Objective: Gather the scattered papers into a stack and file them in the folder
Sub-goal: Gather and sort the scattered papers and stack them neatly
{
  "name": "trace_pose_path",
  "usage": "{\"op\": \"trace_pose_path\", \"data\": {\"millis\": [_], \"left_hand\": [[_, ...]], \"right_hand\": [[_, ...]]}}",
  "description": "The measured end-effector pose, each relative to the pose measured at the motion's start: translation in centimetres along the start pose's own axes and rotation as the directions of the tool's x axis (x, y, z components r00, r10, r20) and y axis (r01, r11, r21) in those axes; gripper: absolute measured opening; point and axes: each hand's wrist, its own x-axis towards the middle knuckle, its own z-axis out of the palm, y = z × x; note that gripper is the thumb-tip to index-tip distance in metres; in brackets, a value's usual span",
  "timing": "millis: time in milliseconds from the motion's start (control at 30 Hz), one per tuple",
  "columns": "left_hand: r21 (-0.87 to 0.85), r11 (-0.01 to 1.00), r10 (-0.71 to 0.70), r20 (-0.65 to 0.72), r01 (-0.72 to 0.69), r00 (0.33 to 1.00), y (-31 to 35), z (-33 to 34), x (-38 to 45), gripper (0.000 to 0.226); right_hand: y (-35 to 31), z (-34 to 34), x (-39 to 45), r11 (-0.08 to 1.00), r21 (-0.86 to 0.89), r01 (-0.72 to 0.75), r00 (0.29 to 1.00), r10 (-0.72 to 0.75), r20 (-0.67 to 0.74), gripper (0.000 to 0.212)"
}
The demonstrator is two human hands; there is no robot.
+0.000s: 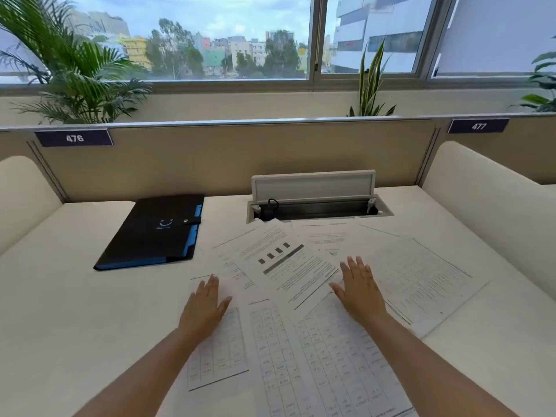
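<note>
Several printed white papers (288, 272) lie scattered and overlapping across the middle of the white desk (60, 311). Some carry tables, one on top has text and dark bars. My left hand (204, 305) rests flat, fingers apart, on the leftmost sheet (222, 353). My right hand (361, 290) lies flat with fingers apart on the sheets to the right of the top page. Neither hand holds anything. A closed black folder (153, 233) with a blue edge and a snap strap lies to the back left, apart from the papers.
An open cable hatch (316, 206) with a raised lid sits at the back of the desk, touching the farthest sheets. A beige partition (240, 158) with labels 476 and 477 stands behind it. Cream side dividers flank the desk. Plants and windows lie beyond.
</note>
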Motion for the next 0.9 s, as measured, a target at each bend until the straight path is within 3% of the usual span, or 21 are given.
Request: {"op": "trace_pose_path", "data": {"millis": [133, 400, 500, 567, 667, 767, 833, 900], "left_hand": [[0.095, 0.995, 0.003, 0.071, -0.01, 0.997, -1.0, 1.0, -0.5, 0.065], [0.098, 0.995, 0.03, -0.043, -0.026, 0.999, -1.8, 2.8, -1.3, 0.061], [0.028, 1.0, 0.005, -0.041, -0.004, 0.999, -1.1, 2.2, -0.7, 0.06], [-0.128, 0.992, -0.025, -0.045, 0.019, 0.999, -0.1, 1.4, 0.0, 0.057], [-0.453, 0.886, -0.159, -0.1, 0.097, 0.982, 2.2, 0.4, 1.1, 0.051], [-0.673, 0.69, -0.412, -0.064, 0.265, 0.909, 4.7, -0.6, 2.7, 0.053], [-0.706, 0.586, -0.554, 0.01, 0.398, 0.833, 5.8, -1.3, 4.0, 0.055], [-0.637, 0.561, -0.658, 0.045, 0.529, 0.752, 6.5, -2.0, 5.3, 0.056]], "right_hand": [[0.4, 2.0, -1.1, 0.999, 0.042, -0.014, 0.998, 0.012, 0.06, 0.064], [0.9, 3.7, -2.6, 0.984, 0.176, -0.036, 0.999, 0.039, -0.015, 0.054], [1.1, 3.6, -2.7, 0.98, 0.197, -0.02, 0.998, 0.03, -0.048, 0.051], [1.1, 3.6, -2.7, 0.979, 0.202, -0.018, 0.998, 0.03, -0.056, 0.05], [1.0, 3.6, -2.7, 0.98, 0.2, -0.017, 0.997, 0.031, -0.066, 0.049], [1.1, 3.7, -2.7, 0.978, 0.207, -0.015, 0.997, 0.032, -0.077, 0.049], [1.1, 3.7, -2.7, 0.979, 0.205, -0.013, 0.996, 0.03, -0.078, 0.049], [1.0, 3.8, -2.8, 0.978, 0.207, -0.016, 0.996, 0.033, -0.077, 0.049]]}}
